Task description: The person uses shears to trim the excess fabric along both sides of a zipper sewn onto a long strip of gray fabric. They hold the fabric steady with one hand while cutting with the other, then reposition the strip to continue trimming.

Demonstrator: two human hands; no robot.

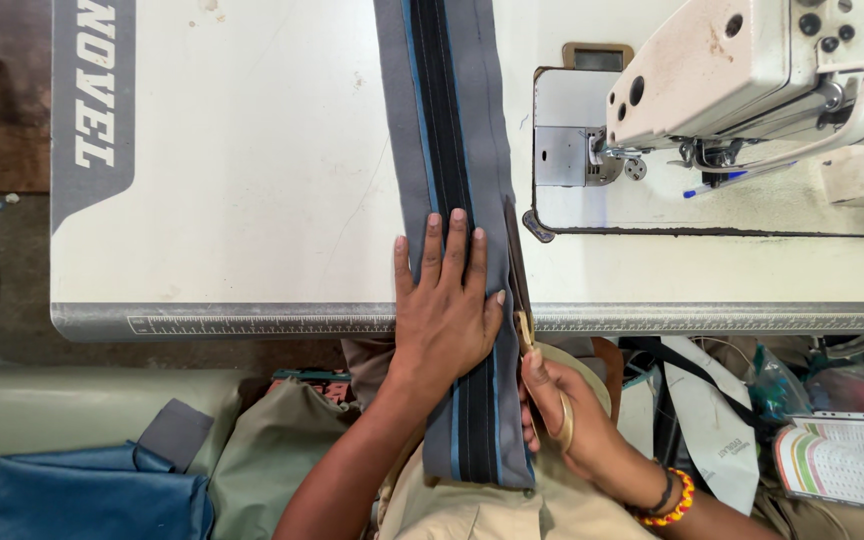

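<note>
A long grey fabric strip with a black zipper band and blue edging runs from the far side of the white sewing table down over its front edge onto my lap. My left hand lies flat on the strip at the table's edge, fingers spread. My right hand is closed around the handles of a pair of scissors whose blades point up along the strip's right edge, just beside my left thumb.
A cream sewing machine stands at the table's right, its needle plate close to the strip. A ruler scale runs along the front edge. Blue fabric, olive cloth and papers lie below.
</note>
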